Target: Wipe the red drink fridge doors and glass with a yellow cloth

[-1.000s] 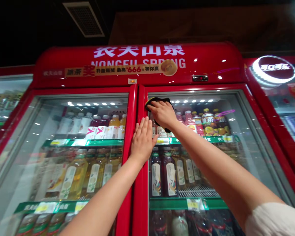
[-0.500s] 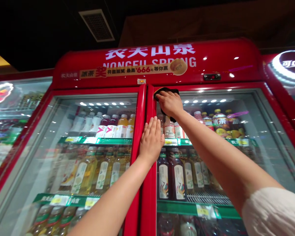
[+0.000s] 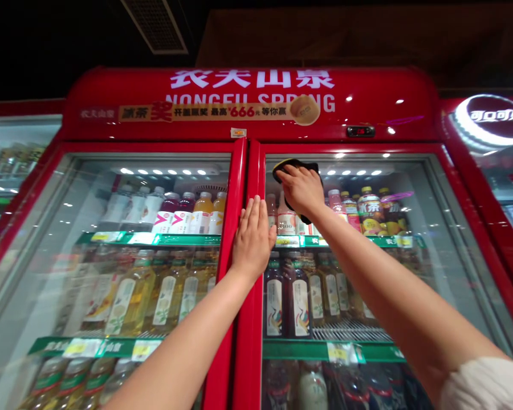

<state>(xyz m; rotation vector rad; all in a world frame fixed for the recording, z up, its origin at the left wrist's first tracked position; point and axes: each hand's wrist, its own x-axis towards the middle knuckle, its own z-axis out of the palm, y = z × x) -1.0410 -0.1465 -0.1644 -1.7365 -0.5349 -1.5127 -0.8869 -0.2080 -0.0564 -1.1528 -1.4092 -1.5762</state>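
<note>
Since half a second ago, the bare right hand (image 3: 303, 189) has slid rightward from the glossy red door frame (image 3: 255, 171), its barely bent fingers holding a black, yellow-edged cloth (image 3: 311, 165) against clear glass (image 3: 425, 199). The left hand (image 3: 253, 239) lies flat, empty, on that frame. Behind stand colourful labelled bottles (image 3: 371, 212).

Ceiling (image 3: 55, 42) near-black. White LEDs (image 3: 346, 172) light the beverage cooler (image 3: 252, 324) from inside; Coca-Cola sign (image 3: 491, 121) glows, right. Glare flecks on red header (image 3: 380, 102). Frame edges stretched, soft.

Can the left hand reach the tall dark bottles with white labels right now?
Probably not: the red-framed glass door looks shut, standing between the left hand and the tall dark bottles.
</note>
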